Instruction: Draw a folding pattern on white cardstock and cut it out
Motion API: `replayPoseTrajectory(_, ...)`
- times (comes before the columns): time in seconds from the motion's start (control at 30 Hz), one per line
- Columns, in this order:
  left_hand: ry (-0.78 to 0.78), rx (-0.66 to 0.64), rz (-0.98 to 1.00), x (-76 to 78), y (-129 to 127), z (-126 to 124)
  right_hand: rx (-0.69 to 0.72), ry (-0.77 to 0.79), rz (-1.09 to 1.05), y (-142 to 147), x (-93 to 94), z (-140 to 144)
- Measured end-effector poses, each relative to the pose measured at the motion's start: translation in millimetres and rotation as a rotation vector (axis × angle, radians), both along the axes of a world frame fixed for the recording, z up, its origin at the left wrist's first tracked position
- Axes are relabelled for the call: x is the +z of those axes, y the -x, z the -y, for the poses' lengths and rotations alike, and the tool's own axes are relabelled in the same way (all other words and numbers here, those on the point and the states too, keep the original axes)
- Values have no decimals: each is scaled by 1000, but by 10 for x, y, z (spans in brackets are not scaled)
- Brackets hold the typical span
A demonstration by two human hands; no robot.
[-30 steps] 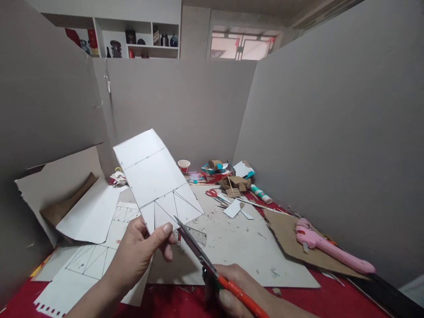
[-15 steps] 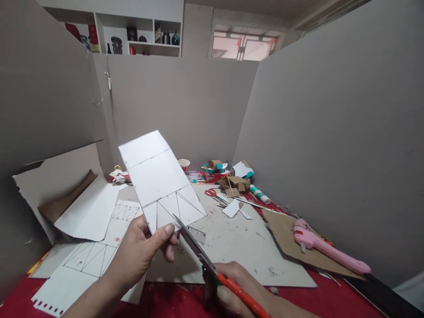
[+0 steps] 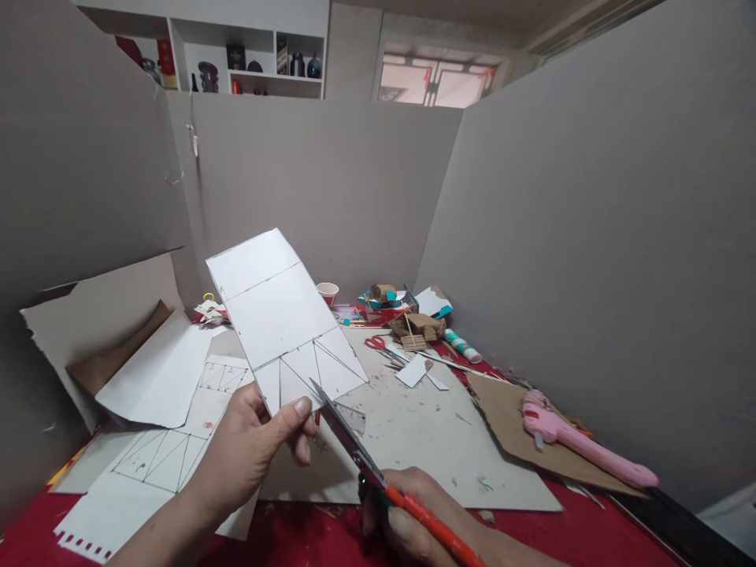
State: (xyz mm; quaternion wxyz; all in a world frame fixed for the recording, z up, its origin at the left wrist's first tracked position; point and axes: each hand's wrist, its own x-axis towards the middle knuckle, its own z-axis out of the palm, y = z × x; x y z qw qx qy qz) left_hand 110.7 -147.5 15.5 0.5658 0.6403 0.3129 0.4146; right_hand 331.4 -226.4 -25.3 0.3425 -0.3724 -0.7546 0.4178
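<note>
Scissors (image 3: pixel 348 437) unmoved at card (image 3: pixel 283 319) edge, hands (image 3: pixel 248 449) steady.

A white card sheet (image 3: pixel 277 315) marked with thin pencil lines stands tilted in the middle-left of the frame, its long side leaning up toward the upper left. Two cross lines divide its upper part into bands; its lower part carries drawn triangles. Its bottom edge is pinched at lower centre-left. Scissors (image 3: pixel 378 472) with orange handles lie at lower centre, steel blades pointing up-left, tips touching the sheet's lower edge beside the triangles, handles gripped at the bottom edge of the frame.
</note>
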Motion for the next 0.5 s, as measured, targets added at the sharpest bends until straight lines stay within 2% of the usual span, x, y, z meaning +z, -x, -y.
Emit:
replayPoseTrajectory(0.17, -8, -14, 0, 9, 0, 8, -89, -14, -16, -3, -43, 18)
replayPoseTrajectory(0.3, -18, -16, 1, -1, 7, 8, 21, 35, -18, -45, -202, -89)
replayPoseTrajectory(0.4, -24, -18, -1, 4, 14, 14, 39, 45, -42, -61, -280, -146)
replayPoseTrajectory(0.5, -23, -18, -11, 14, 17, 20, 40, 2, -68, -55, -282, -146)
